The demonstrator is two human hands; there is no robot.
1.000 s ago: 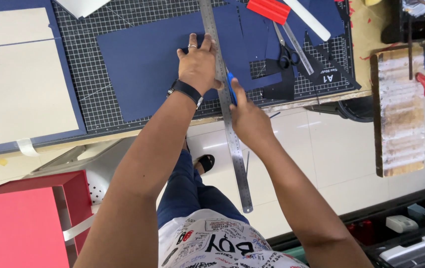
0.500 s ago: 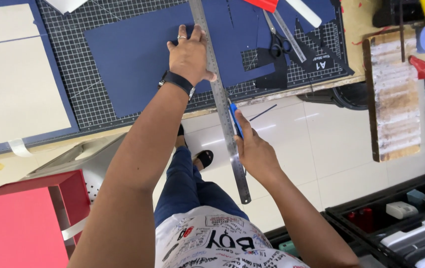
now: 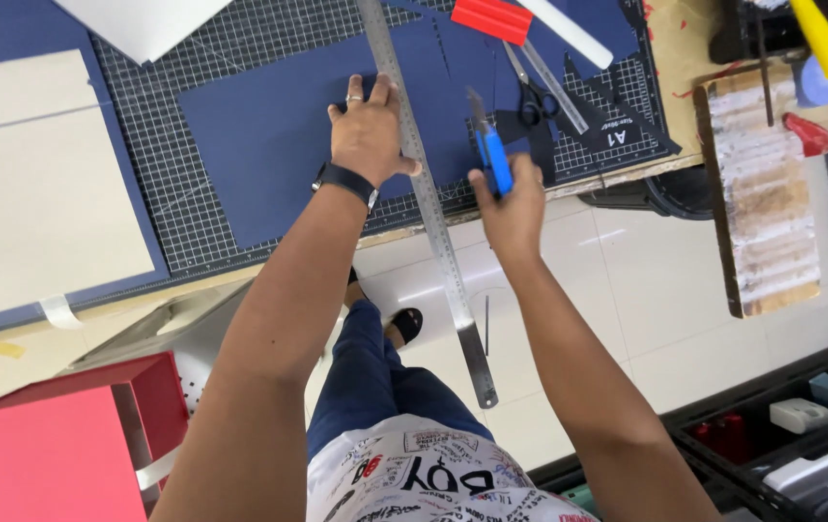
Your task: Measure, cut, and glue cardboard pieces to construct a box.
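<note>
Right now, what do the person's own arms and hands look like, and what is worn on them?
Both arms are bare from the shoulder area down, with no sleeves and no gloves. The left hand has a ring on one finger, and a dark band like a watch strap circles the left wrist. The right hand shows no ring or band from this view.

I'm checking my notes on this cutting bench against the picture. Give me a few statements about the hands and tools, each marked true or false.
1. The left hand presses on the long steel ruler. True.
2. The right hand holds a red-handled pair of scissors. False: it holds a blue utility knife.
3. The ruler lies across a dark blue sheet of card on the gridded cutting mat. True.
4. The knife blade is touching the ruler's edge. False: it is lifted clear, to the right of the ruler.
5. The ruler's near end overhangs the table edge. True.
</note>
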